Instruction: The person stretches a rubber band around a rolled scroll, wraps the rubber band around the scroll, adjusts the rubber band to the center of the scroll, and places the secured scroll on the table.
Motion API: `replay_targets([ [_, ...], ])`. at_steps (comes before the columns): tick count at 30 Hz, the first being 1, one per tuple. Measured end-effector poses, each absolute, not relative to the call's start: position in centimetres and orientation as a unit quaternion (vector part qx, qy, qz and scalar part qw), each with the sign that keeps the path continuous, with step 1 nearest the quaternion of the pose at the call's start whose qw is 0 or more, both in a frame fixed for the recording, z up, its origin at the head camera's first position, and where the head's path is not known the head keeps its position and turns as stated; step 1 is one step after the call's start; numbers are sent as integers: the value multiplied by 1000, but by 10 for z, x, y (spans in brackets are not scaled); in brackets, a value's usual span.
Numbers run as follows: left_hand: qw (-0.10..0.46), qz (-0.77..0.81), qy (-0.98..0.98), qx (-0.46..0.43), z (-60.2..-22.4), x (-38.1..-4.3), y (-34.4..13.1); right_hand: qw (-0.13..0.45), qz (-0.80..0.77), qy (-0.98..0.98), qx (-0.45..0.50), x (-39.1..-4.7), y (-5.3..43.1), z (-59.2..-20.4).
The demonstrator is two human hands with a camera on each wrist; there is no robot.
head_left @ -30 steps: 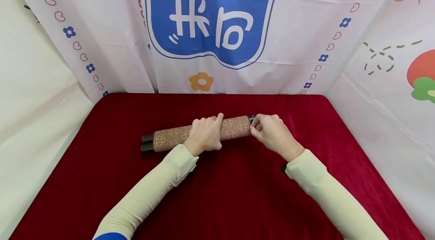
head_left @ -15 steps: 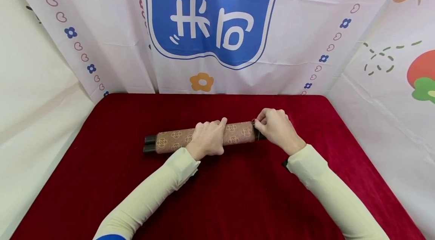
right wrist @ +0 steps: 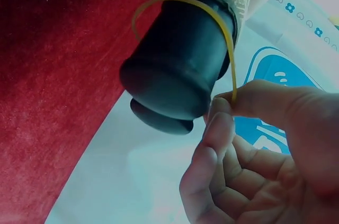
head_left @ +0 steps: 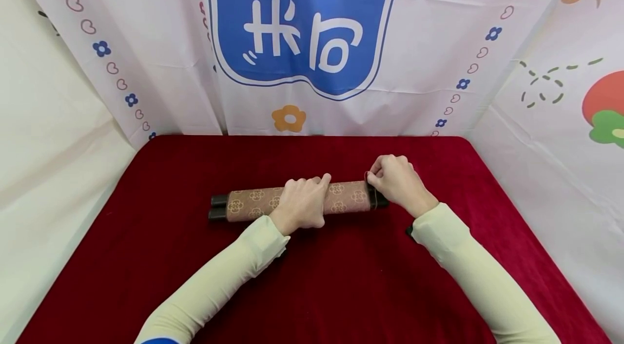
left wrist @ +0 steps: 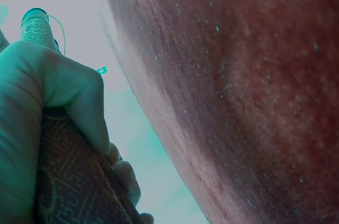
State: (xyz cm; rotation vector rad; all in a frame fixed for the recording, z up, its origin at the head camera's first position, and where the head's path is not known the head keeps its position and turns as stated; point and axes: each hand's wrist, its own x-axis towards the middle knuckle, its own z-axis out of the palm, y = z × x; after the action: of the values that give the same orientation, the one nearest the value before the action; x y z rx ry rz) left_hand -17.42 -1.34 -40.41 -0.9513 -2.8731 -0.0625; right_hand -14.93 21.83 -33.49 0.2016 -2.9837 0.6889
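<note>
A rolled scroll in brown patterned cloth, two rolls side by side, lies crosswise over the red table. Black knobs stick out at its left end. My left hand grips the scroll around its middle; in the left wrist view, the fingers wrap its patterned cloth. At the right end, my right hand pinches a yellow rubber band between thumb and fingers. The band loops over the black end knobs and is pulled out toward the fingertips.
Red velvet cloth covers the table. A white printed curtain with a blue emblem hangs behind the far edge, and white cloth walls rise on both sides.
The scroll and left hand have shifted slightly right and nearer. My right hand rose at the right end, drawing the rubber band outward; more of the black knobs shows there.
</note>
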Motion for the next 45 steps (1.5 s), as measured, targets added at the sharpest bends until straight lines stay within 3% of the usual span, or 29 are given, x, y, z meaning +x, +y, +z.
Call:
replay_targets([
  [16, 59, -3, -947, -317, -403, -170, -8, -13, 202, -977, 68, -148, 215, -330],
  [31, 58, -5, -943, -328, -403, -168, -1, -12, 188, -976, 113, -145, 206, -327],
  [45, 42, -5, -953, -300, -398, -174, -5, 8, 230, -970, 84, -126, 201, -328],
])
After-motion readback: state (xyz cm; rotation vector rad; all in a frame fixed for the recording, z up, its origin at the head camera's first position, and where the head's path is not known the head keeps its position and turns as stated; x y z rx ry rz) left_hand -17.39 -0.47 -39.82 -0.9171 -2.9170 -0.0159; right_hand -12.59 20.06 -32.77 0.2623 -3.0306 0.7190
